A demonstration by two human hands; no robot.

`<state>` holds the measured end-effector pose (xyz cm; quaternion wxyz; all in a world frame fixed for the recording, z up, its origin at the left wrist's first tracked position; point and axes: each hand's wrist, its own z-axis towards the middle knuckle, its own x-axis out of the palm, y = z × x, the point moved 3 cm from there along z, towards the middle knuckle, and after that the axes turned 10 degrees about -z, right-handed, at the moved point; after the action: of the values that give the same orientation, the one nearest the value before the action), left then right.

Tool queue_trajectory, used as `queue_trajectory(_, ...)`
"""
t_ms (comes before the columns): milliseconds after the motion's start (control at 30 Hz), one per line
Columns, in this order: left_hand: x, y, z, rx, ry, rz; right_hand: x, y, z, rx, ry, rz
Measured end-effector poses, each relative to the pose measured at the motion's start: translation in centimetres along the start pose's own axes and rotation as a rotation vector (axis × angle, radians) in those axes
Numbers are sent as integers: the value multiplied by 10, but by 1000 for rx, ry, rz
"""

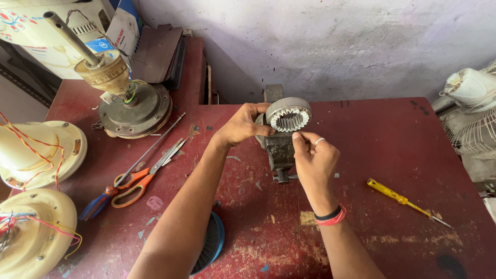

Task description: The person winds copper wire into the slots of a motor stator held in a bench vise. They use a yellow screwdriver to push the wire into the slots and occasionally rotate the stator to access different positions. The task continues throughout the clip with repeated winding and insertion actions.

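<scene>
At far left, two cream fan housings with loose red and yellow wires; beyond them a brown fan motor with its rod tilted up. Near these, orange-handled scissors and a blue-handled screwdriver flat on the red table. At centre, left hand closed around the left side of a toothed metal stator ring, clamped upright in a small bench vise. Just right, right hand, fingertips pinched together at the ring's lower edge; anything between them too small to tell. Further right, a yellow screwdriver, well apart.
</scene>
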<state>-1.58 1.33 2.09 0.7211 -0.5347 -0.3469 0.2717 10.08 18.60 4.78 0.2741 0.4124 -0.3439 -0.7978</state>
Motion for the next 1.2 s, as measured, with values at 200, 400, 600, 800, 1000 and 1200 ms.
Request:
queue_trajectory(200, 1, -4, 2, 51, 16, 96, -3, 5, -2, -1, 2, -37)
queue_trajectory(400, -5, -7, -18, 69, 28, 130, 2, 22, -15, -58, -12, -109)
queue_trajectory(600, -21, -10, -1, 77, 35, 130, 17, 20, 5, -48, -18, -125)
queue_trajectory(800, -26, -8, 14, 30, 12, 140, 21, 13, 17, -66, 2, -140)
queue_trajectory(1000, -25, -12, 20, 62, 29, 134, 16, -2, 11, -63, 59, -216)
queue_trajectory(1200, -24, -21, 15, 66, 34, 78, 5, -14, -30, -181, 174, -228)
